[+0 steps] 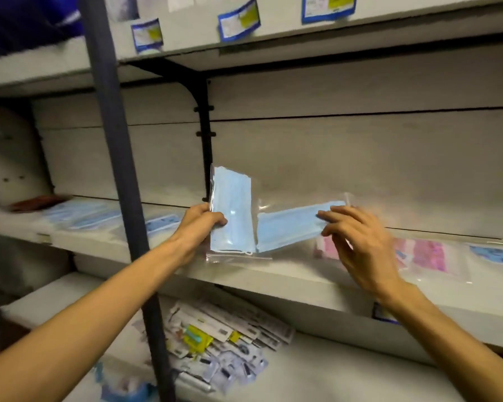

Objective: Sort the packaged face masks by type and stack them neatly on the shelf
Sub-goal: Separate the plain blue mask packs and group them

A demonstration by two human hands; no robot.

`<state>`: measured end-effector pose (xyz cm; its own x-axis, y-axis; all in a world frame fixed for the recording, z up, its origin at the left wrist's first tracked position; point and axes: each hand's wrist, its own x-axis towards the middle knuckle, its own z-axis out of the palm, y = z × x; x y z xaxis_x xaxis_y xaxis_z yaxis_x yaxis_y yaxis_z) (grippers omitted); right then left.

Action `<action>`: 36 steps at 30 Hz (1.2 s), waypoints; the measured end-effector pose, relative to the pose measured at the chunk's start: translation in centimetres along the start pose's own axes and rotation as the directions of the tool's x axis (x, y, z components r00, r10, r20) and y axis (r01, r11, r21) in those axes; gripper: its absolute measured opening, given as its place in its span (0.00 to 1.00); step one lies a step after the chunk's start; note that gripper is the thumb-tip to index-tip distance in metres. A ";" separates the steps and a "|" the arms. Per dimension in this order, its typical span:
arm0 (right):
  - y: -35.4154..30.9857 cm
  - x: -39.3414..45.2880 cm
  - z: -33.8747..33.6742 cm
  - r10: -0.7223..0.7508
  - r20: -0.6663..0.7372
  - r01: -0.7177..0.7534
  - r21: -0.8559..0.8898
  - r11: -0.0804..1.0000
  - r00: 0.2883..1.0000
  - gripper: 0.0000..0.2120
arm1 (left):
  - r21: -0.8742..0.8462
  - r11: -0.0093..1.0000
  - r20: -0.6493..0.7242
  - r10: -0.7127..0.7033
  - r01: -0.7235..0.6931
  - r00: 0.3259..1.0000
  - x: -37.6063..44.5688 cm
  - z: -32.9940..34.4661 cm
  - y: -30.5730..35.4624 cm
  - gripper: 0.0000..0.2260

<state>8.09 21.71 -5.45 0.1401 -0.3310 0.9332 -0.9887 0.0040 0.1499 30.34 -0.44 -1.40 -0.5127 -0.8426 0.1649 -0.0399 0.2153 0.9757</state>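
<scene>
My left hand [201, 224] grips a clear bag of light blue masks [233, 210] and holds it upright above the middle shelf [273, 274]. A second bag of blue masks [288, 227] slants to its right, and my right hand [357, 242] holds its far end between the fingertips. Behind that hand, pink packaged masks [427, 255] lie flat on the shelf. A blue printed mask pack [494, 253] lies further right. More blue mask packs [82, 213] lie on the shelf to the left of the post.
A dark upright post [119, 181] crosses the view left of my left hand, with a black bracket [205, 126] behind it. The lower shelf holds several small carded items [227, 343]. Price labels [238, 20] hang on the shelf above.
</scene>
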 end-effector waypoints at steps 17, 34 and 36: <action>-20.9 4.3 9.2 0.670 0.275 -0.686 0.545 0.482 0.689 0.12 | 0.079 0.997 -0.164 0.036 -0.023 0.986 -9.1 -22.5 -5.8 0.11; -37.0 15.8 34.3 0.629 0.514 -0.748 0.641 0.170 0.583 0.13 | 0.020 0.993 -0.485 -0.095 0.119 0.870 1.0 -44.4 -13.4 0.06; -37.0 17.2 37.7 0.645 0.511 -0.751 0.641 0.155 0.569 0.14 | 0.000 0.990 -0.494 -0.123 0.141 0.861 3.9 -46.5 -13.3 0.06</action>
<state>45.03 -19.72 -7.30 -0.5854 -0.6674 0.4604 -0.2923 -0.3560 -0.8876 68.77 -29.61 -7.07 -0.0122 -0.9955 0.0935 -0.1120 0.0943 0.9892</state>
